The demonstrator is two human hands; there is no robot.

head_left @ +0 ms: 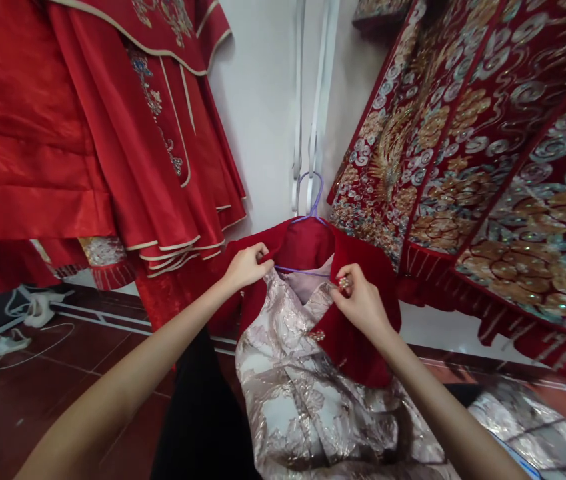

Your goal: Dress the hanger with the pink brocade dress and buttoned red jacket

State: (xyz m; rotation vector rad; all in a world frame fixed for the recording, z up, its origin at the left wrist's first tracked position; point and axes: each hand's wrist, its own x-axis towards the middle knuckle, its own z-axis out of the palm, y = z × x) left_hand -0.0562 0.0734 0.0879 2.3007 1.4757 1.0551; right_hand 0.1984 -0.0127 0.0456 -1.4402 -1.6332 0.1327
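A dark red velvet jacket (307,250) hangs over a pale pink brocade dress (293,393) on a purple hanger (313,200). My left hand (247,267) is closed on the jacket's left front edge near the collar. My right hand (360,303) is closed in a pinch on the jacket's right front edge, with a small pearly button (344,283) at its fingertips. Another ornamental button (318,336) sits lower on the red edge. The hanger's hook is caught on white straps (307,100) hanging down the wall.
Red satin garments (87,127) with embroidery hang at the left. Heavily embroidered red and gold robes (487,153) hang at the right. White cables and a power strip (7,343) lie on the dark red floor tiles at the lower left.
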